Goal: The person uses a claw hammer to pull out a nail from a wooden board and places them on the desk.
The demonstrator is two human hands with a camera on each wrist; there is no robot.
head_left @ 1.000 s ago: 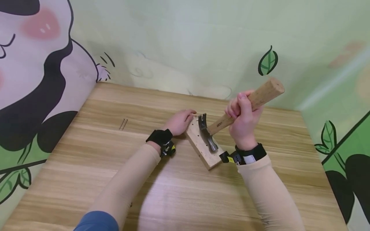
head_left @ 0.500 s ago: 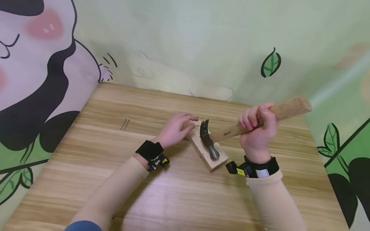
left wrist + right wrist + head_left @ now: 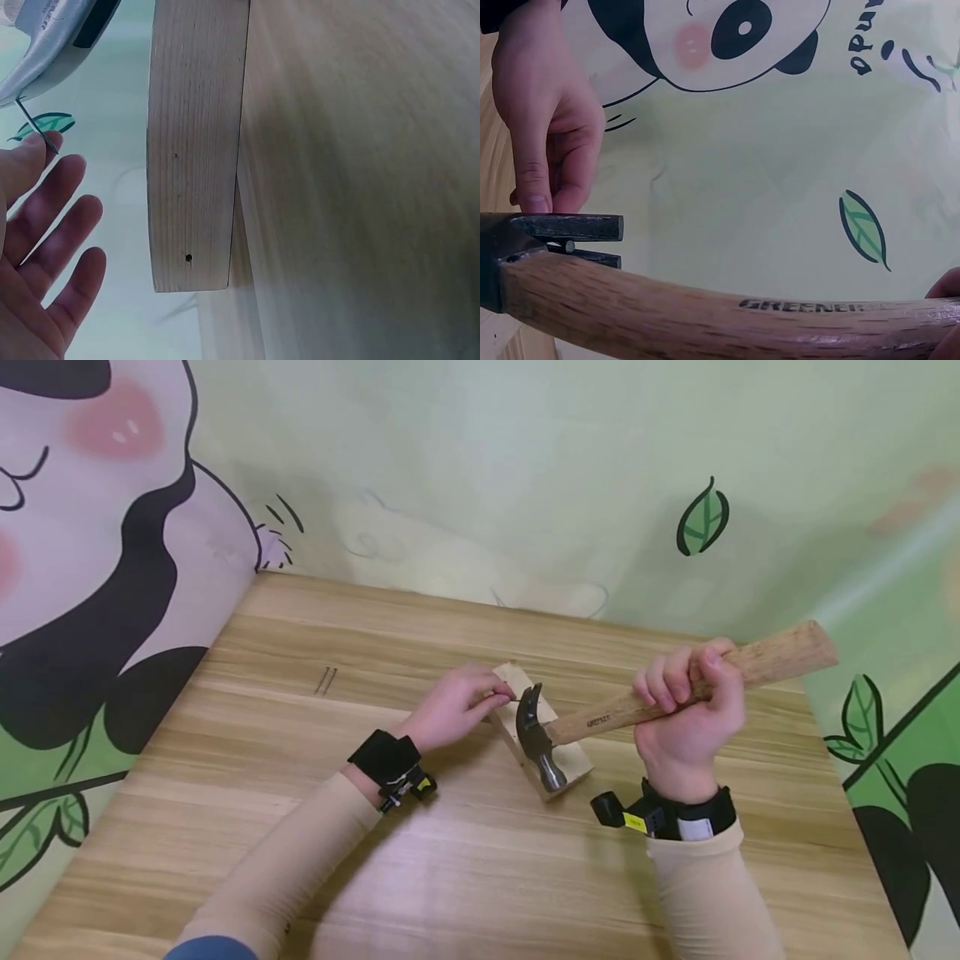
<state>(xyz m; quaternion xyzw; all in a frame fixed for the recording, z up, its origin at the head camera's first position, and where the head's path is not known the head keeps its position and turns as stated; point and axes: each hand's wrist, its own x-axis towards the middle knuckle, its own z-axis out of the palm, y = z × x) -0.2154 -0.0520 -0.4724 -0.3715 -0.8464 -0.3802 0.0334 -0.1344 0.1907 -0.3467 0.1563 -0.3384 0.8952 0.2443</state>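
My right hand (image 3: 690, 710) grips the wooden handle of a claw hammer (image 3: 538, 743), its metal head above the wood block (image 3: 512, 675) with the claw toward the far side. Between thumb and forefinger, my left hand (image 3: 457, 702) pinches a thin nail (image 3: 34, 124). In the left wrist view the nail runs from those fingertips up to the tip of the claw; the other left fingers are spread. A small round end shows between the prongs of the claw (image 3: 585, 227) in the right wrist view. Small dark holes mark the block's side (image 3: 196, 217).
Two loose nails (image 3: 326, 681) lie side by side on the wooden table (image 3: 465, 860), left of the block. A wall with printed panda and leaf pictures (image 3: 465, 485) rises behind the table and at both sides.
The hammer has moved right and toward me, its handle tipping lower to the right. My left hand has left the block's far end and now pinches the nail by the claw.
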